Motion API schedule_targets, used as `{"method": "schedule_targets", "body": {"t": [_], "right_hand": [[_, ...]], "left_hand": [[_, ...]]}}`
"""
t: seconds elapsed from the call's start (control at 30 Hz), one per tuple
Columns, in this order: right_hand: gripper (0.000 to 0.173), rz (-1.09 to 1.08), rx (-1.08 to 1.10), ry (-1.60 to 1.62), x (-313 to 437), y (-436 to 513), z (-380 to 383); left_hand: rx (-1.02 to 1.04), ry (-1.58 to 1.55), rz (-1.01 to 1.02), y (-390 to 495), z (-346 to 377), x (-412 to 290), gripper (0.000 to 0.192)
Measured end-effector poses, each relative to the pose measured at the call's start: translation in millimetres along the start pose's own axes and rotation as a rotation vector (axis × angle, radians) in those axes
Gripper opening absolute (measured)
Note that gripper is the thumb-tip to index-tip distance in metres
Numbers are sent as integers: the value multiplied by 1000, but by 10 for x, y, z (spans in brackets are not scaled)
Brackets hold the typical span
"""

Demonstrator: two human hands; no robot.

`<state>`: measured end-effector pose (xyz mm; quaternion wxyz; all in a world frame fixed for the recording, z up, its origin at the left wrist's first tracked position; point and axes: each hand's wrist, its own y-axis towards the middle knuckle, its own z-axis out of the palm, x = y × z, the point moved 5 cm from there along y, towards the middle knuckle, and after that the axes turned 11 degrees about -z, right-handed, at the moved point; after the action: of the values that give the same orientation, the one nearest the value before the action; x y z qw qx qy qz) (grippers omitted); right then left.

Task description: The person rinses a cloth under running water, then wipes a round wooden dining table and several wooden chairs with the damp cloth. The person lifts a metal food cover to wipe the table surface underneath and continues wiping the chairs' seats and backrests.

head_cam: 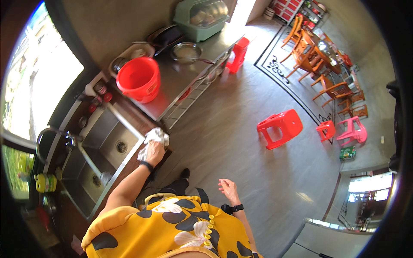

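My left hand [155,153] grips a crumpled white cloth [158,134]. It presses the cloth on the brown countertop [131,161] near the corner, just right of the double-bowl stainless steel sink [120,133]. A black band circles that wrist. Off to the right, my right hand [229,190] hangs over the floor with loosely bent fingers and nothing in it. A watch with a dark face is on the right wrist. A curved faucet [68,137] rises behind the sink. A greyish cloth or bag [105,178] lies on the sink's front rim.
A red plastic bucket [138,79] stands on the steel table [167,93] beyond the counter. That table also bears a pan [186,52] and a green lidded dish box [201,19]. A red stool [284,127] stands on the floor. A yellow bottle [45,183] is left of the sink.
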<state>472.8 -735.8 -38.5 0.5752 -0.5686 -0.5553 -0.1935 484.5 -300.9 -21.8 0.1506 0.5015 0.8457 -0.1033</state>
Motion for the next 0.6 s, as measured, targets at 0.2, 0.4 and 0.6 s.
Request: {"method": "schedule_targets", "body": {"t": [0.2,0.4,0.6], "right_hand": [[25,-325,-60,-702,653,411,-415],[31,-933,-163,-433,1132,836,-394],[31,-772,13,-306,1081,835,-1230]], "left_hand": [[623,-607,171,278,-362,-1396,21],[664,-596,1214,-264,-328,-3623,25],[879,-299,1196,-238,93,-4503,30]]}}
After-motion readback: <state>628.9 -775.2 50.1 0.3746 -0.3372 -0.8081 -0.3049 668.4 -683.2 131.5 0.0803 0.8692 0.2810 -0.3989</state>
